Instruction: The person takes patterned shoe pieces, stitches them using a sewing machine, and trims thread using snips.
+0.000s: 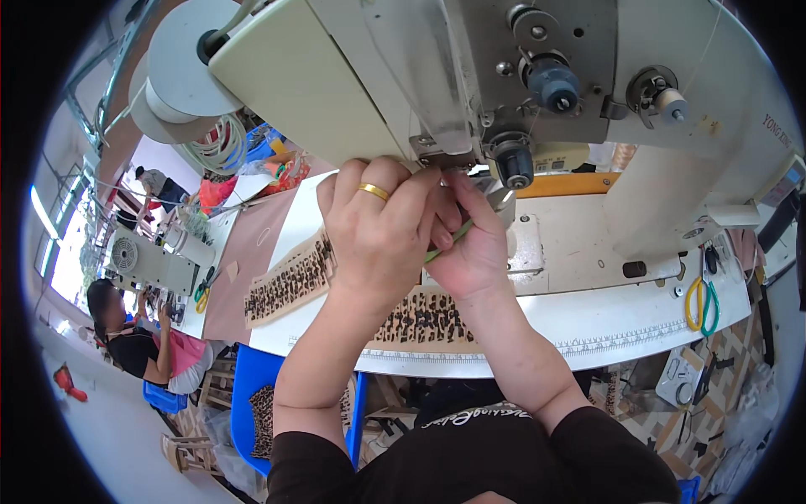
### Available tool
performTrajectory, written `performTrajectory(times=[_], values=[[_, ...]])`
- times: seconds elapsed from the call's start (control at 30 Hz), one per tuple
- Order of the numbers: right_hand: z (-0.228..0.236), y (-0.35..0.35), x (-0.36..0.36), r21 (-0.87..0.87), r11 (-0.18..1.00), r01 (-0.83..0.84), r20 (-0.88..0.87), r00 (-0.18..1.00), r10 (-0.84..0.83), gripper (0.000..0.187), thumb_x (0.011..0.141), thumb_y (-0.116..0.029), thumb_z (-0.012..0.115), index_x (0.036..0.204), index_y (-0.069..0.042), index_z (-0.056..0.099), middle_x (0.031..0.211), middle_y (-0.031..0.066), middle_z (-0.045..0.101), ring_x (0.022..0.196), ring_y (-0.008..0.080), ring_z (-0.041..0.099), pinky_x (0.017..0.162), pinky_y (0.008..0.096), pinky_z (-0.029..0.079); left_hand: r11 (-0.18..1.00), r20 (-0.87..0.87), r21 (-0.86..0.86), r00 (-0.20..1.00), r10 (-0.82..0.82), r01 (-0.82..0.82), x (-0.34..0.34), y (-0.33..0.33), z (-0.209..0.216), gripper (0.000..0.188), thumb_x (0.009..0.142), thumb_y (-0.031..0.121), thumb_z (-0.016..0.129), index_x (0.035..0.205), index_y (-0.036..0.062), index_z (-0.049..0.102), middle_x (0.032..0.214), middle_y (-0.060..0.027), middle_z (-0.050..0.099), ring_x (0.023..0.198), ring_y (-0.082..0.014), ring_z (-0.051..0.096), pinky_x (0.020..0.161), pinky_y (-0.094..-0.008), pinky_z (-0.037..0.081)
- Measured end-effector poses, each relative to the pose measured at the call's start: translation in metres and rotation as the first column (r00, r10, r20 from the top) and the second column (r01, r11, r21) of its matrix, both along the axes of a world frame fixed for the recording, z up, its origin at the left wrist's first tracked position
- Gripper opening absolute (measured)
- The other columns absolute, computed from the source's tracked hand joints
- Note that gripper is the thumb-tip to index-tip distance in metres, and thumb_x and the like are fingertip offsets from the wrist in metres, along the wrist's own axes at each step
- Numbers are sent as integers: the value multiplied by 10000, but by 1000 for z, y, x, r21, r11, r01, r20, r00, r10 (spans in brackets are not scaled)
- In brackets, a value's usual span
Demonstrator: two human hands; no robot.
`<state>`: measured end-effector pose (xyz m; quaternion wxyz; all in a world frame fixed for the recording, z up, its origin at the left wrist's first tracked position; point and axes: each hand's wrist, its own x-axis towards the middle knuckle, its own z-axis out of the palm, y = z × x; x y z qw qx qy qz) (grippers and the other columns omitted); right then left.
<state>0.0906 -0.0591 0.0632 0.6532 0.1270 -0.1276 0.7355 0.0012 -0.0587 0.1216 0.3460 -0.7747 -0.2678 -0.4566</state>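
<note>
Both my hands meet under the head of a large cream sewing machine (353, 84), close to its needle area. My left hand (378, 223), with a gold ring on one finger, has its fingers bent and pressed together; what they pinch is hidden. My right hand (474, 244) is closed around a thin green item (437, 250), only a short length of which shows. Leopard-print fabric (290, 286) lies on the white table left of my left forearm. More leopard-print fabric (424, 319) shows between my forearms, near the front edge.
Scissors (701, 302) with yellow and green handles lie at the table's right. A ruler strip (621, 339) runs along the front edge. Blue chair (243, 395) at lower left carries leopard-print fabric. Further left, another person (172, 357) sits at a second sewing machine (147, 260).
</note>
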Motion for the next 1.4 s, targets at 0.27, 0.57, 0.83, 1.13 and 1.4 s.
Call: performTrajectory(times=[0.27, 0.57, 0.83, 1.13, 1.4], values=[[7, -2, -3, -116, 993, -21, -25, 1000, 18, 91, 846, -196, 536, 782, -132, 529, 546, -35, 378, 446, 92, 331, 419, 206, 283, 999, 43, 24, 999, -25, 24, 1, 3, 0, 172, 621, 124, 659, 786, 126, 612, 691, 17, 524, 658, -179, 491, 599, -322, 326], [7, -12, -4, -93, 996, 17, 43, 999, -13, 135, 813, -96, 557, 719, -144, 473, 520, -28, 316, 431, 99, 312, 442, 244, 254, 991, 60, -29, 990, -125, 127, -5, -2, 3, 179, 616, 60, 678, 773, 87, 596, 722, -9, 576, 652, -198, 516, 600, -318, 379], [-16, -31, 19, -33, 998, 52, 267, 963, -42, 61, 833, -130, 537, 854, -154, 485, 535, -41, 340, 435, 91, 314, 460, 242, 278, 904, 113, -32, 900, -421, 427, 2, -20, -4, 200, 643, -50, 629, 810, 51, 585, 826, -75, 593, 673, -204, 536, 576, -277, 421], [-25, -48, 48, 91, 981, 171, 417, 888, -194, 73, 853, -133, 523, 849, -95, 461, 536, -31, 343, 416, 63, 300, 426, 203, 256, 469, 491, -640, 793, -360, 609, 10, -19, -60, 205, 764, -4, 592, 968, 6, 577, 866, -95, 555, 690, -158, 533, 609, -244, 429], [-22, -33, 41, 73, 984, 165, 479, 859, -180, 81, 863, -153, 515, 881, -80, 486, 527, -33, 315, 428, 64, 288, 421, 209, 252, 210, 849, -482, 513, -126, 851, 8, -14, -54, 114, 795, 35, 608, 886, -34, 601, 769, -28, 562, 693, -63, 508, 613, -179, 405]])
